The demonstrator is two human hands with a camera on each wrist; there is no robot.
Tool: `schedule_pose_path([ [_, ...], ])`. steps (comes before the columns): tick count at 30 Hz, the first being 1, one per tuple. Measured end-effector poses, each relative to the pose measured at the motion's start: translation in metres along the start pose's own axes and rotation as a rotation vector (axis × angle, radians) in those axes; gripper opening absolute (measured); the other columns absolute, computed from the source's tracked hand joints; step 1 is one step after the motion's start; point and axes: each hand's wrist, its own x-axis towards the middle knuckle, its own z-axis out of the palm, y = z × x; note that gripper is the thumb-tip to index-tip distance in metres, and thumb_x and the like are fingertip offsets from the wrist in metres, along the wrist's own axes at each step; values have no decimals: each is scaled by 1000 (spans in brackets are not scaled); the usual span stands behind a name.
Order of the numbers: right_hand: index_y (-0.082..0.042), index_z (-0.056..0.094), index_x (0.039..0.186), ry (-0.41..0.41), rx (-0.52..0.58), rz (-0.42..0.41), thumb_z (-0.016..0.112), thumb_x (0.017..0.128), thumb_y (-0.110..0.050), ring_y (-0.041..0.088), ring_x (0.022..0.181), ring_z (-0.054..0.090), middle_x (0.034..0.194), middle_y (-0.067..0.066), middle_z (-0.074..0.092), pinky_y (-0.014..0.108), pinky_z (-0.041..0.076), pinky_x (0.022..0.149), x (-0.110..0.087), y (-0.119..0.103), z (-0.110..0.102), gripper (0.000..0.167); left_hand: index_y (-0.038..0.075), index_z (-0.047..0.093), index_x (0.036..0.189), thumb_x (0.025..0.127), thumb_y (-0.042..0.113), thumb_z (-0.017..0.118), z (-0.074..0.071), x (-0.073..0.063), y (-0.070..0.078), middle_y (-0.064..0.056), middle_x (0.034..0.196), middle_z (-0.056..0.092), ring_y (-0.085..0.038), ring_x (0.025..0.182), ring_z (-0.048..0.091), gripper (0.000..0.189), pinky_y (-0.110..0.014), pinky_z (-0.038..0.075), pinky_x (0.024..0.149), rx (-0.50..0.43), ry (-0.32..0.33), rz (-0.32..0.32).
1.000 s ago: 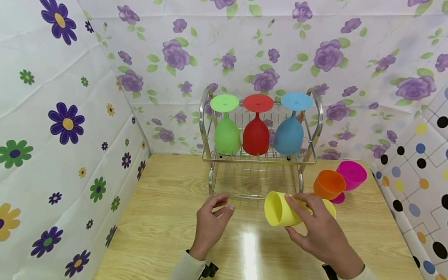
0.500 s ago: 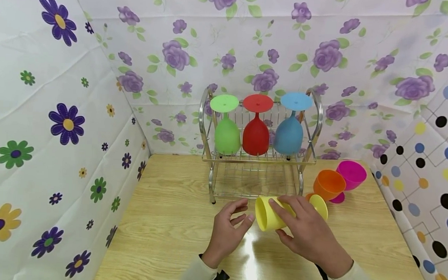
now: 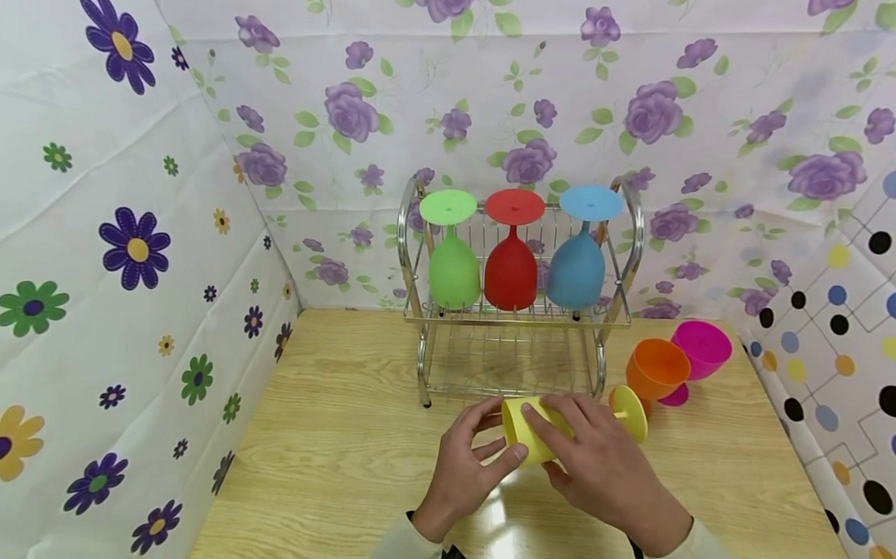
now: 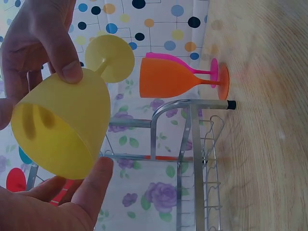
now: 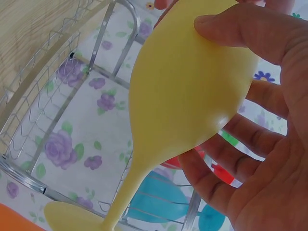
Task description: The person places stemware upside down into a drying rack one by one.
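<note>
A yellow plastic goblet [image 3: 520, 429] is held on its side above the table, its mouth to the left and its foot [image 3: 630, 412] to the right. My right hand [image 3: 608, 470] grips the bowl, thumb on one side and fingers round the other, as the right wrist view shows. At the rim is my left hand [image 3: 466, 464], its thumb and fingers on either side of the mouth. Seen from the left wrist, the goblet's hollow inside [image 4: 53, 139] faces the camera, with the left thumb tip right at the rim.
Behind the hands stands a chrome two-tier dish rack [image 3: 517, 322]. Upside down on its top tier are green [image 3: 454, 271], red [image 3: 512, 274] and blue [image 3: 576, 273] goblets. An orange goblet [image 3: 658, 368] and a magenta goblet [image 3: 703, 349] stand upright to the right.
The right hand has carried the yellow goblet left and slightly down. My left hand has moved right, from apart to round the goblet's rim.
</note>
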Motion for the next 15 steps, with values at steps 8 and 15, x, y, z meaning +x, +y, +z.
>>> schedule_pose_path([
  [8,-16,67,143,-16,-8,1,105,58,-28,33,120,60,131,12,63,52,60,102,2,-2,0,93,22,52,154,99,30,77,2,0,1,-5,147,57,-28,131,63,61,-35,64,93,-17,42,2],
  [15,-12,66,142,24,76,21,105,60,-26,34,125,62,138,13,63,55,59,103,-1,-2,0,92,19,54,151,98,26,77,1,1,-3,-8,147,57,-29,131,62,59,-34,64,95,-93,54,-21],
])
